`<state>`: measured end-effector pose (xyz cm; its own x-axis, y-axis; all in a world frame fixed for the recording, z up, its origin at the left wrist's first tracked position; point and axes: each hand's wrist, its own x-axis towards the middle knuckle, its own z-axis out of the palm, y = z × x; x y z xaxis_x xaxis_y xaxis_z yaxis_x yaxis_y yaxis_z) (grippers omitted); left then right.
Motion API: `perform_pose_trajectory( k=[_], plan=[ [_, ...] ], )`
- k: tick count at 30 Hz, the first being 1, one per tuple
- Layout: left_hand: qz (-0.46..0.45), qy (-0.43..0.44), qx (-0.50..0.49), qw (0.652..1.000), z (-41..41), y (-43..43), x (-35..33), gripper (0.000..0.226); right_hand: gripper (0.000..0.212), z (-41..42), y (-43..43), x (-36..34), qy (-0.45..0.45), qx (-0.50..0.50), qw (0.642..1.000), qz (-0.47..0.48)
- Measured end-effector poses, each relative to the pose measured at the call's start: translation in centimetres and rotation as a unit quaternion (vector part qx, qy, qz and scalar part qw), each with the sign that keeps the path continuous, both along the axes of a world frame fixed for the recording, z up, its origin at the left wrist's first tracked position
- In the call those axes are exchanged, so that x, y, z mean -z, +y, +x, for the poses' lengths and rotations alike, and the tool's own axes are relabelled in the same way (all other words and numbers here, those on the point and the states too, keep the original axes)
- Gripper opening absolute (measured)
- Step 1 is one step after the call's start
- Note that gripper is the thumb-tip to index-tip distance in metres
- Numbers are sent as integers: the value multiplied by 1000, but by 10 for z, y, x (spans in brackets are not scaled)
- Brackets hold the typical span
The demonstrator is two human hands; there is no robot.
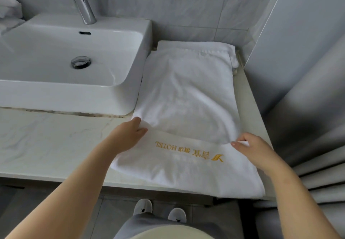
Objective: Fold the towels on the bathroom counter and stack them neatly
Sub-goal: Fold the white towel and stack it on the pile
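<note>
Pinching the white towel's (188,96) folded edge, left hand (128,133) and right hand (250,147) grip opposite corners.

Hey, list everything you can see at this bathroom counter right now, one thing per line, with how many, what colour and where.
counter: one, pale marble, across the view
sink: one, white, on the counter's left
faucet: one, chrome, on the sink's back rim
drain: one, chrome, in the sink's floor
hotel towel: one, white with gold lettering, spread right of the sink, near end folded over
folded towel: at least one, white, under its far end by the wall
slippers: two, white, on the floor
curtain: one, grey, far right
left hand: one, grips the hotel towel's left edge
right hand: one, pinches its right edge
</note>
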<state>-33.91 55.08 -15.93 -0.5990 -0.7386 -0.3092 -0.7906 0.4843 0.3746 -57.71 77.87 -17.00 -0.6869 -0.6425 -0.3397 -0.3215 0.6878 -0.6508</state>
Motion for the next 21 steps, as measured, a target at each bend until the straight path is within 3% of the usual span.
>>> perform_pose_trajectory(
  k=[3,8,16,21],
  plan=[
    [11,-8,11,1000,-4,-9,-9,24,23,-7,1,-4,9,-19,1000,18],
    [52,136,-34,989,-16,-22,-30,21,19,-16,-5,-17,5,57,995,-86],
    [-46,211,-72,974,-40,-46,-50,16,16,-43,-24,-53,-48,119,970,-207],
    [13,263,-134,956,-71,-57,-33,22,15,-54,-60,-32,-15,167,959,-228]
  ],
)
